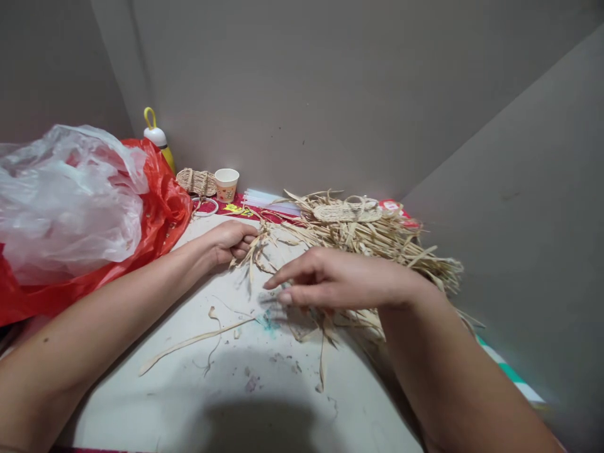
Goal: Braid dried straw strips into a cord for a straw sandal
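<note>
My left hand (234, 243) is closed, fingers curled round a small tuft of dry straw strands (253, 258) that sticks out beyond the fingertips. To its right, my right hand (325, 280) is over the white board, palm down, index finger stretched out and thumb apart from it. Nothing shows between that thumb and finger; the other fingers are partly hidden. Beyond the right hand lies a large heap of dry straw (377, 236), with a woven straw sole (348, 212) on top. Loose straw strips (198, 343) are scattered on the white board (179, 402).
At left are a clear plastic bag (70, 201) and a red plastic bag (165, 189). Along the grey wall stand a yellow-and-white bottle (158, 138), a woven straw piece (195, 181) and a paper cup (227, 186). A white ring (206, 207) and translucent sticks (271, 201) lie nearby.
</note>
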The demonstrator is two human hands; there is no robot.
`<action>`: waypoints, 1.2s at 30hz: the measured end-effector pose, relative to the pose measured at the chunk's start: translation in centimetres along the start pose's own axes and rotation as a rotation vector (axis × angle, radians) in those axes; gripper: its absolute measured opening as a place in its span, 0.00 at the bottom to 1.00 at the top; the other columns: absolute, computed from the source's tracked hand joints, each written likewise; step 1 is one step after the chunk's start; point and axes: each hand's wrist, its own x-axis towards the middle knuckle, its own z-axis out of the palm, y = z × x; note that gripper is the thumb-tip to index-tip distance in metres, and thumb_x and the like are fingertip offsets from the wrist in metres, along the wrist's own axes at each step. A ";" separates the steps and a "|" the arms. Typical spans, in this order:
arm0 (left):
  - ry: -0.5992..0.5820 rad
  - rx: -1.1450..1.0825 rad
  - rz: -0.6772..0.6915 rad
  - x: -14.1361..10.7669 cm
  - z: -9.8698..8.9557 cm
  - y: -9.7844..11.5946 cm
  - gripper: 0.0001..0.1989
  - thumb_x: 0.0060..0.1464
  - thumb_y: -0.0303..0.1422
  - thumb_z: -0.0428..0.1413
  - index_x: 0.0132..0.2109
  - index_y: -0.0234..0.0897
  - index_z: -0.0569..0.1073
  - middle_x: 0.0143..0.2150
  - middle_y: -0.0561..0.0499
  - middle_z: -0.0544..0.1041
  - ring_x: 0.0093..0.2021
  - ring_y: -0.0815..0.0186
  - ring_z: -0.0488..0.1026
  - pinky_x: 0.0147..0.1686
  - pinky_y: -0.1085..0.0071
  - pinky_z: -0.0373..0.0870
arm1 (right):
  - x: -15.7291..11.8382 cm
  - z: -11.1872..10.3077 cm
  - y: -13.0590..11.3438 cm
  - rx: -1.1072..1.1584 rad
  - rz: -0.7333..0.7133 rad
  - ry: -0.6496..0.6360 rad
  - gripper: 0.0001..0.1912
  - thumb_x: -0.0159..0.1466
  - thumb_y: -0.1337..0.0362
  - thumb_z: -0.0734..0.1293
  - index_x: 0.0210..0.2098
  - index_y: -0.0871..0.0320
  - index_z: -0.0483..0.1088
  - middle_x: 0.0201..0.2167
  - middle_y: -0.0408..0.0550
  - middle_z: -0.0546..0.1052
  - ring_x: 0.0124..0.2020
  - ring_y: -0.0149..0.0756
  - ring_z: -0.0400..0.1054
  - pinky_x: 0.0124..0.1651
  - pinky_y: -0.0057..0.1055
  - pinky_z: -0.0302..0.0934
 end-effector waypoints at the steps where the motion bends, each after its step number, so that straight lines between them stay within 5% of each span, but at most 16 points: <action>1: -0.025 0.006 -0.014 0.0 -0.2 0.0 0.15 0.47 0.23 0.52 0.20 0.36 0.54 0.14 0.62 0.49 0.12 0.81 0.42 0.11 0.82 0.38 | 0.0 -0.4 0.2 0.059 0.057 0.060 0.14 0.61 0.57 0.63 0.32 0.61 0.74 0.22 0.44 0.74 0.19 0.26 0.64 0.23 0.23 0.56; 4: -0.089 0.046 -0.032 0.1 -0.6 0.0 0.13 0.48 0.23 0.52 0.21 0.35 0.56 0.15 0.62 0.49 0.13 0.81 0.41 0.11 0.83 0.37 | 1.2 -0.7 2.0 0.208 0.248 0.554 0.13 0.60 0.58 0.64 0.26 0.62 0.70 0.23 0.47 0.75 0.16 0.24 0.62 0.17 0.22 0.53; 6: -0.114 0.069 -0.018 0.2 -0.7 -0.1 0.12 0.48 0.24 0.52 0.21 0.35 0.58 0.16 0.62 0.49 0.13 0.81 0.41 0.12 0.83 0.37 | 2.8 -0.2 3.7 0.355 0.278 0.722 0.11 0.60 0.59 0.63 0.27 0.61 0.68 0.29 0.49 0.76 0.15 0.22 0.61 0.14 0.21 0.49; 10: -0.166 0.142 0.028 0.2 -0.7 -0.3 0.10 0.49 0.25 0.52 0.23 0.33 0.61 0.17 0.61 0.51 0.14 0.81 0.42 0.13 0.83 0.37 | 6.0 1.7 5.9 0.708 0.313 0.543 0.12 0.61 0.59 0.62 0.27 0.60 0.66 0.24 0.46 0.75 0.11 0.20 0.54 0.11 0.21 0.42; 14: -0.181 0.230 0.071 0.2 -0.8 -0.5 0.09 0.50 0.26 0.52 0.24 0.34 0.62 0.17 0.60 0.54 0.14 0.80 0.44 0.13 0.81 0.39 | 7.1 2.7 6.2 0.865 0.294 0.400 0.16 0.62 0.59 0.60 0.21 0.60 0.63 0.11 0.37 0.61 0.08 0.20 0.44 0.10 0.21 0.35; 29: -0.150 0.816 0.200 -0.7 -0.7 -0.1 0.08 0.50 0.28 0.48 0.32 0.32 0.72 0.22 0.54 0.70 0.14 0.77 0.54 0.15 0.76 0.49 | 7.5 3.0 6.4 0.973 0.424 0.431 0.13 0.55 0.67 0.63 0.16 0.60 0.60 0.08 0.34 0.54 0.08 0.18 0.43 0.11 0.20 0.32; 36: 0.192 1.117 0.452 -1.9 1.8 -1.3 0.24 0.49 0.24 0.46 0.56 0.30 0.60 0.32 0.46 0.76 0.29 0.67 0.71 0.29 0.74 0.64 | 7.4 3.4 6.6 1.054 0.367 0.401 0.09 0.53 0.68 0.63 0.18 0.60 0.60 0.08 0.33 0.54 0.09 0.19 0.44 0.11 0.19 0.32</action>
